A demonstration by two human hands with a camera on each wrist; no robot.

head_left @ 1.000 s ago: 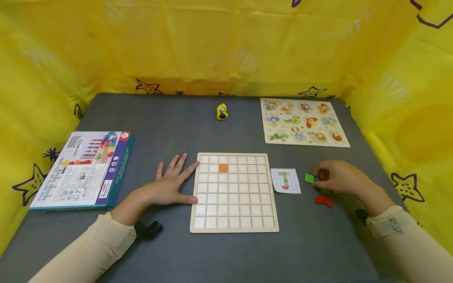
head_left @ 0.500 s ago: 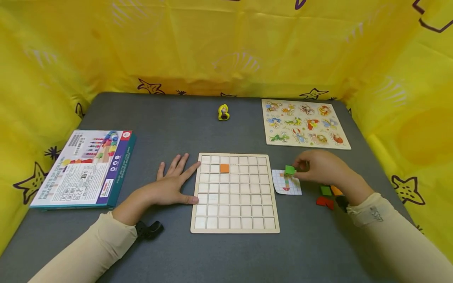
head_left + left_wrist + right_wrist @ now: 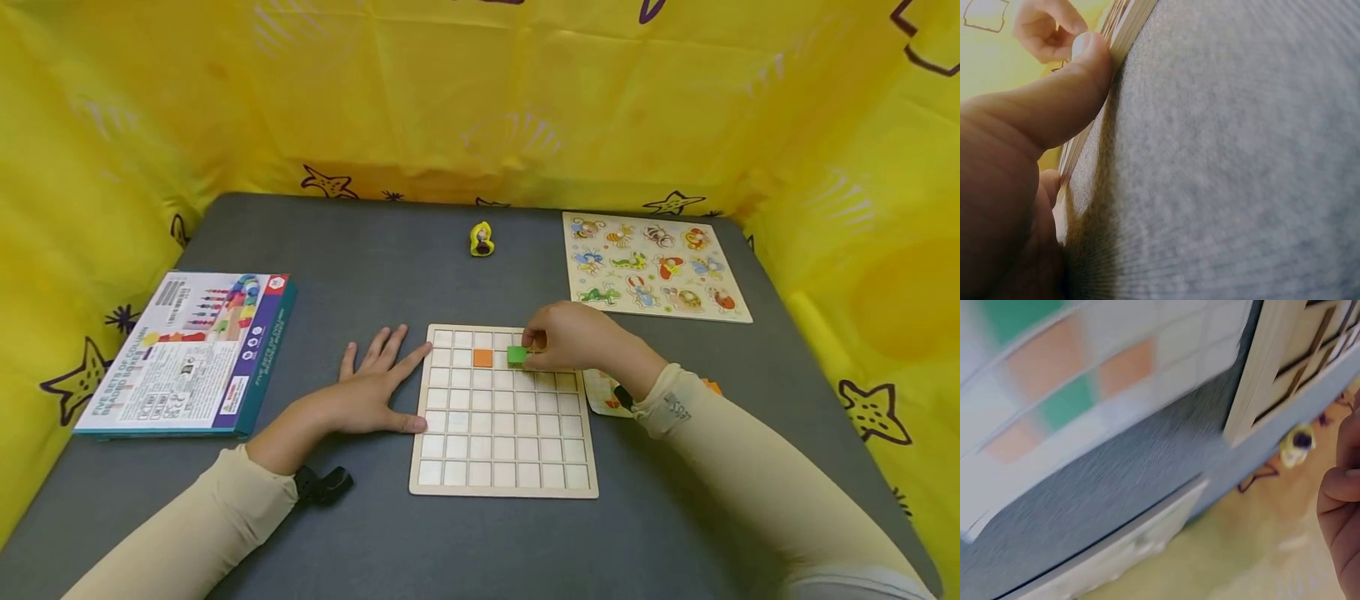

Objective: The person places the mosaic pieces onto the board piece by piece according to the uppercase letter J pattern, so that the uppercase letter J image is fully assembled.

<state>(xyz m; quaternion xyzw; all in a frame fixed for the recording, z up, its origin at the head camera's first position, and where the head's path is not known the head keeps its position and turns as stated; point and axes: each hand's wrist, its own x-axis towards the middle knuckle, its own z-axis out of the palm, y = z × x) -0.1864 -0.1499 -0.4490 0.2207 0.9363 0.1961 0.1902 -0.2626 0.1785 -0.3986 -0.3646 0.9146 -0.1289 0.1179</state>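
One pale wooden grid board (image 3: 504, 492) had one orange square tile (image 3: 483, 358) upon it. The left hand (image 3: 363, 398), fingers spread, touched its left edge; the right hand (image 3: 573, 337) pinched one green square tile (image 3: 517, 357) over its upper part, contact unclear. The beige right sleeve (image 3: 750, 458) and hand partly covered one white gridded pattern card (image 3: 600, 390); behind the sleeve, orange pieces (image 3: 713, 386) showed too little to count.
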